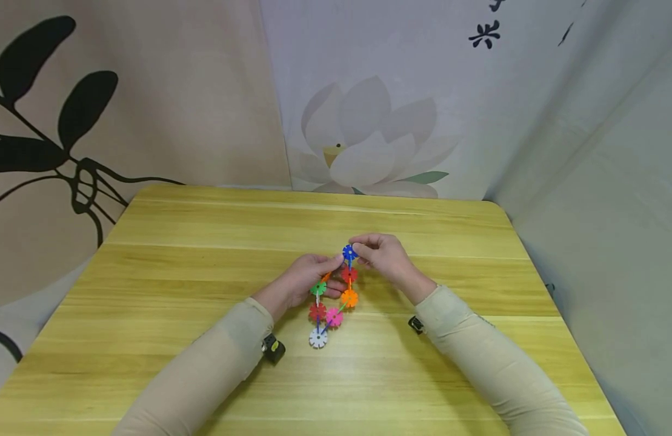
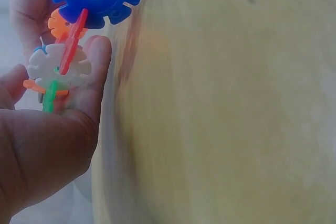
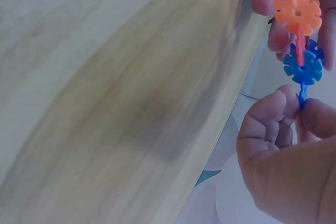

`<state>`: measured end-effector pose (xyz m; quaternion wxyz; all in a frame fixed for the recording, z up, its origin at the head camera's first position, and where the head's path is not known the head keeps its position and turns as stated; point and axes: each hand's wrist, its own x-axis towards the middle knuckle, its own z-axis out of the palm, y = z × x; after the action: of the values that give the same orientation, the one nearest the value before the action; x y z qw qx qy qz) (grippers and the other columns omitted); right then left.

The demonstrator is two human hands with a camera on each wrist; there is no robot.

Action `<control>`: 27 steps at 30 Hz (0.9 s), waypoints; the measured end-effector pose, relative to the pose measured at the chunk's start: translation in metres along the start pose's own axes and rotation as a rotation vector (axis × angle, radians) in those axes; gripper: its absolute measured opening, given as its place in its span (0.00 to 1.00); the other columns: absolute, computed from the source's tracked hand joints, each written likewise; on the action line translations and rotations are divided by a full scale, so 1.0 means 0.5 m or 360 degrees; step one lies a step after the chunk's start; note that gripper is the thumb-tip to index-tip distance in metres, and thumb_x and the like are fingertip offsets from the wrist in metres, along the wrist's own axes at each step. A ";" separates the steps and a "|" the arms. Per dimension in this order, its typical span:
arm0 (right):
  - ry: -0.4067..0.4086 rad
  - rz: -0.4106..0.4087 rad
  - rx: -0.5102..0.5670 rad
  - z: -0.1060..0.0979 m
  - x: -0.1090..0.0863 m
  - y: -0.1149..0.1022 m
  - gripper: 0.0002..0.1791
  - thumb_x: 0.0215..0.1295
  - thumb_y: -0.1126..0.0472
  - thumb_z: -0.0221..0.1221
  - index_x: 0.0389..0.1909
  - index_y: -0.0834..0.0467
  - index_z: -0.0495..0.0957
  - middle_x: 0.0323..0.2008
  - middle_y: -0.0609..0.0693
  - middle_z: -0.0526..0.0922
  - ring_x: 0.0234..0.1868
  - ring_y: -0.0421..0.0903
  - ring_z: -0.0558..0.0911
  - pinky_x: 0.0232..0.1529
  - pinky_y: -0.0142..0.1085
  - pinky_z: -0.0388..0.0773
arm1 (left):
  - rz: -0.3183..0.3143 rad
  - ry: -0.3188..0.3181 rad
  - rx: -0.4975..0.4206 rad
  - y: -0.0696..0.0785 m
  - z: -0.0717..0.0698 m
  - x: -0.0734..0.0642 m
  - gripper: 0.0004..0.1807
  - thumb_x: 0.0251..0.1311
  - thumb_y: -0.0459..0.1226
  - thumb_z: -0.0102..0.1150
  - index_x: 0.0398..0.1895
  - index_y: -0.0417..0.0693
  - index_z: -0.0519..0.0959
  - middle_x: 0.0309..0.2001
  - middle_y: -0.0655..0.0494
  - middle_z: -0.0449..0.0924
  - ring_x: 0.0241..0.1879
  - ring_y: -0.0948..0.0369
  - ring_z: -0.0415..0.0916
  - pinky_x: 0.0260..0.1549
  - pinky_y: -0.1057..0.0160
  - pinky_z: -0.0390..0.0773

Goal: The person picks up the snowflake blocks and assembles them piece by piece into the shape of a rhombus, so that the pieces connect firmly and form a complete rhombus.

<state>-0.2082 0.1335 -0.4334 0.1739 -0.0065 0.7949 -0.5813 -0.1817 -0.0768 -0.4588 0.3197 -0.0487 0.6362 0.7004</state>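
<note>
A loop of colourful notched plastic discs, slotted edge to edge, hangs between my hands in the head view. Its lowest piece is a white disc (image 1: 318,338); a pink disc (image 1: 334,317), an orange disc (image 1: 349,298) and a green disc (image 1: 319,289) are higher up. My left hand (image 1: 305,277) holds the upper left of the loop, its fingers partly behind the discs. At the top, my right hand (image 3: 286,145) pinches a blue disc seen edge-on, joined to another blue disc (image 3: 303,67). The exact left fingertip contact is partly hidden.
A wooden table (image 1: 205,224) lies below both hands. Behind it hangs a pale curtain (image 1: 205,91) with printed leaves and a lotus. Each sleeve has a small black wrist camera (image 1: 273,349) strapped beneath it.
</note>
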 end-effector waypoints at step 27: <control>-0.0068 -0.0021 -0.0090 -0.004 0.002 0.010 0.13 0.78 0.56 0.64 0.58 0.53 0.88 0.46 0.51 0.90 0.43 0.47 0.85 0.54 0.48 0.89 | 0.0070 0.0103 0.0034 -0.005 0.004 0.005 0.23 0.80 0.47 0.59 0.57 0.32 0.83 0.42 0.45 0.91 0.36 0.58 0.90 0.47 0.56 0.93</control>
<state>-0.2088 0.1367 -0.4376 0.1866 -0.0291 0.8071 -0.5594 -0.1818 -0.0740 -0.4620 0.2839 -0.0538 0.6546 0.6986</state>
